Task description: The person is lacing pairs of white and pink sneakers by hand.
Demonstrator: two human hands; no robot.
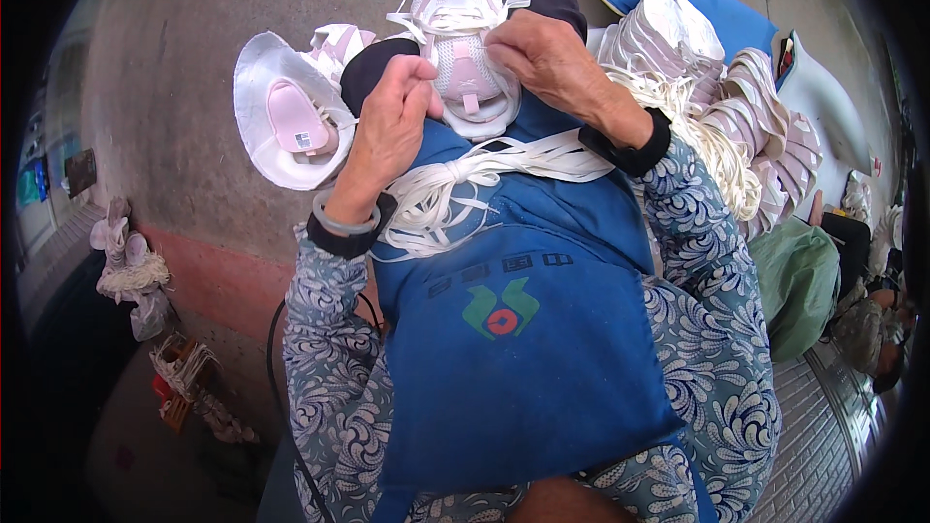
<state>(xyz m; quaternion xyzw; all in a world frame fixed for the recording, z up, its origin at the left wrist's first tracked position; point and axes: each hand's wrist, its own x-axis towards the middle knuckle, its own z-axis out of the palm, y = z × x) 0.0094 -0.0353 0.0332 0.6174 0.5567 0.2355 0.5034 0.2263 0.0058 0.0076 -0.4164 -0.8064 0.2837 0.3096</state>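
Note:
A pink and white shoe upper (469, 77) lies across my lap at the top of the view, its toe end away from me. White shoelace (455, 19) runs across it, with loose ends out to both sides. My left hand (392, 116) is at the upper's left edge, fingers curled in; what they hold, if anything, is hidden. Over its right edge, my right hand (562, 63) has thumb and forefinger pinched together, seemingly on a thin piece of the lace. A knotted bundle of white laces (450, 184) rests on my blue apron (523, 368), just below both wrists.
Another pink and white upper (295, 126) lies left of my knee. To the right are stacked uppers (668, 29), a heap of white laces (722, 155) and a green plastic bag (794, 281). More laces (189, 373) hang over a small stand at lower left. Another person (867, 329) sits at far right.

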